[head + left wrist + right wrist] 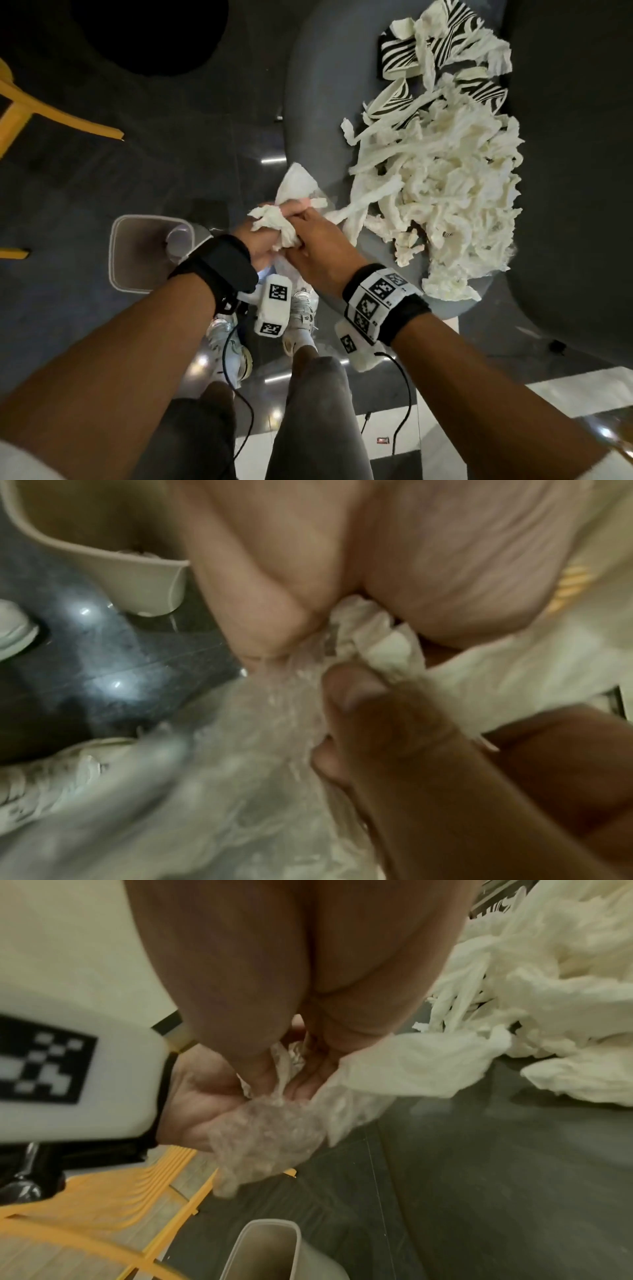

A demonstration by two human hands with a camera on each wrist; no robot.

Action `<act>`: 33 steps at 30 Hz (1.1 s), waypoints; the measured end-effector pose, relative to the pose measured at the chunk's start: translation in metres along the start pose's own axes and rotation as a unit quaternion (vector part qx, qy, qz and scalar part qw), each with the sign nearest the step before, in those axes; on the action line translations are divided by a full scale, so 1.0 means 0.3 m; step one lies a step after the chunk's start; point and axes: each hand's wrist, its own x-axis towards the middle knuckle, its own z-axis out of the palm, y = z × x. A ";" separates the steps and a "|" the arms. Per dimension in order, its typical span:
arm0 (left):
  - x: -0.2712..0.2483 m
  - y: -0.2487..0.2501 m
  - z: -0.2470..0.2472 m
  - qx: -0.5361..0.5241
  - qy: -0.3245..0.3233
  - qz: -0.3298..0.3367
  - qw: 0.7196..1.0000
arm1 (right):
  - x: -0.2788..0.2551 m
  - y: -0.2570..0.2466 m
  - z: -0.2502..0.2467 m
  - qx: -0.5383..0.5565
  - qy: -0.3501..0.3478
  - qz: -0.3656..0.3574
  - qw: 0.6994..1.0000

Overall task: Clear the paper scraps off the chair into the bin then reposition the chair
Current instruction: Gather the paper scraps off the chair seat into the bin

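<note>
Left hand point(255, 240) and right hand point(320, 245) pressed together, clutching a crumpled wad of paper scraps point(274, 224) beside the bin point(118, 251), main heap point(445, 185) beyond on the chair point(315, 85); probably feather-light, soft, shedding, best scooped from beneath.

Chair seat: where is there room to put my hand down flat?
The seat is bare along its left side, between its edge and the scraps. The right and near parts are crowded with scraps, and zebra paper covers the far right.
</note>
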 end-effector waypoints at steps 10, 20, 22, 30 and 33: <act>-0.032 0.013 -0.028 0.174 0.051 0.007 0.983 | -0.002 0.116 -0.134 -0.200 0.071 0.005 0.977; -0.124 0.035 -0.297 0.005 0.158 -0.015 0.987 | 0.051 0.159 -0.027 -0.403 -0.149 0.044 0.902; -0.145 0.028 -0.355 -0.029 0.181 -0.007 0.983 | 0.064 0.164 -0.022 -0.435 -0.122 0.081 0.888; -0.210 -0.059 -0.530 0.016 0.268 -0.026 0.963 | 0.040 0.192 -0.117 -0.346 0.029 0.154 0.925; -0.217 -0.086 -0.500 0.056 0.286 -0.033 0.956 | 0.042 0.204 -0.153 -0.283 0.097 0.218 0.929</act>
